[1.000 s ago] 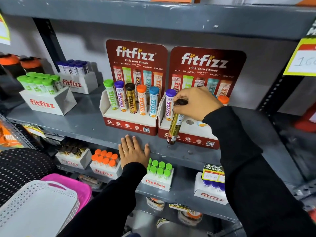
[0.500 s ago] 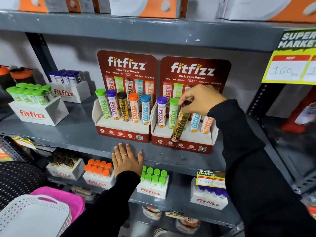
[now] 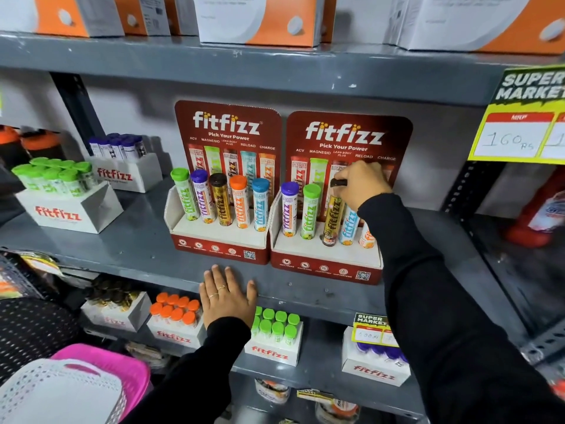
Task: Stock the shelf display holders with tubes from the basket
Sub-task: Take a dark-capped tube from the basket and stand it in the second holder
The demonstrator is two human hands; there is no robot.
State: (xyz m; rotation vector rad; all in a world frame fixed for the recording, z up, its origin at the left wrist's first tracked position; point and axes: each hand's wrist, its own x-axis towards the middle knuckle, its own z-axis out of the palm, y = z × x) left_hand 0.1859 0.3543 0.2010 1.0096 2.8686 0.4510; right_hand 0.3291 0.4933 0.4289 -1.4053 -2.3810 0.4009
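Note:
Two red fitfizz display holders stand side by side on the grey shelf. The left holder [image 3: 214,244] carries several upright tubes. In the right holder [image 3: 324,264] my right hand [image 3: 360,185] grips the black cap of a gold tube [image 3: 331,221], which stands nearly upright in the middle slot between a green-capped tube [image 3: 310,212] and a blue tube [image 3: 348,226]. My left hand [image 3: 226,298] lies flat, fingers spread, on the shelf's front edge below the left holder. A white basket [image 3: 58,393] shows at the bottom left, its contents not visible.
A pink basket [image 3: 122,371] sits behind the white one. White fitfizz boxes with green [image 3: 67,206] and purple-capped tubes stand on the shelf's left. More boxes of tubes fill the lower shelf. Orange-white cartons line the top shelf. A yellow price tag [image 3: 519,133] hangs at right.
My right hand carried the gold tube from in front of the right holder up into its middle slot, and the tube went from tilted to nearly upright. The left hand stayed on the shelf edge.

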